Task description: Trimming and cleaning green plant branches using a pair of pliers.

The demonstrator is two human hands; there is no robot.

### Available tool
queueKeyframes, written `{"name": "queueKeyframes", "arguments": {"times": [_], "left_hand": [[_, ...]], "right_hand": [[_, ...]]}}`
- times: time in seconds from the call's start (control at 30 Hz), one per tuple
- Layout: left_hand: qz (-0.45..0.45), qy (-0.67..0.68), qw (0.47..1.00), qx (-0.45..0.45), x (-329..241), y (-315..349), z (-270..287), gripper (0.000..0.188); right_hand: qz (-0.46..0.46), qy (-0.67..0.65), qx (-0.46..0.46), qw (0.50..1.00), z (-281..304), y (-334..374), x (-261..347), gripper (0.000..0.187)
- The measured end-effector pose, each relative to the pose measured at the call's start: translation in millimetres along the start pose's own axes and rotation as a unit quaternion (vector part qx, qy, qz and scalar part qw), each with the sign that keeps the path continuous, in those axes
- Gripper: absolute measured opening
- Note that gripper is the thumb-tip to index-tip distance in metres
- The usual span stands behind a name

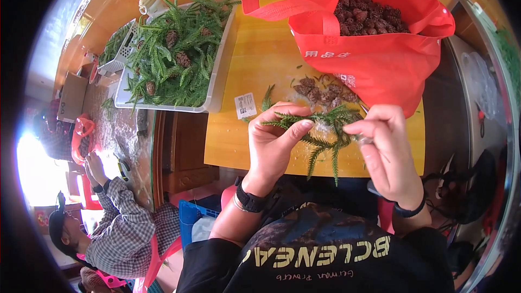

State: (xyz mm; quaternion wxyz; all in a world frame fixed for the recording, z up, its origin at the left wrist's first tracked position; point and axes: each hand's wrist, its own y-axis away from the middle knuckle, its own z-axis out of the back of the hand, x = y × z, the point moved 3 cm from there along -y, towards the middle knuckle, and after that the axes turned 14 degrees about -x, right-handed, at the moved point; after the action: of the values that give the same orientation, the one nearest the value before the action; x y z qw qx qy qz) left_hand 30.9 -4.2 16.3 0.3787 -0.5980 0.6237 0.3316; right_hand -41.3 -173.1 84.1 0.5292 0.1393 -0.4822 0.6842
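yellow tabletop [233, 141]: left hand [272, 140] pinches green sprig [335, 118], right hand [388, 154] touching.

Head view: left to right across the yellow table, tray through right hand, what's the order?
White tray of green sprigs and pine cones → white printed label → left hand → hanging green sprig → right hand.
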Motion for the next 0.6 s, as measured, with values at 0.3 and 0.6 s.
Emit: {"name": "queueKeyframes", "arguments": {"times": [0.3,0.6], "left_hand": [[-0.078,-0.014,0.997,0.007,-2.5,3.5,-1.9,0.018],[-0.143,-0.109,0.984,0.014,-9.3,9.6,-7.3,0.019]], "right_hand": [[-0.057,-0.092,-0.006,0.994,-16.4,5.0,-7.3,0.034],[-0.071,-0.082,-0.068,0.992,-26.1,3.5,-8.2,0.046]]}}
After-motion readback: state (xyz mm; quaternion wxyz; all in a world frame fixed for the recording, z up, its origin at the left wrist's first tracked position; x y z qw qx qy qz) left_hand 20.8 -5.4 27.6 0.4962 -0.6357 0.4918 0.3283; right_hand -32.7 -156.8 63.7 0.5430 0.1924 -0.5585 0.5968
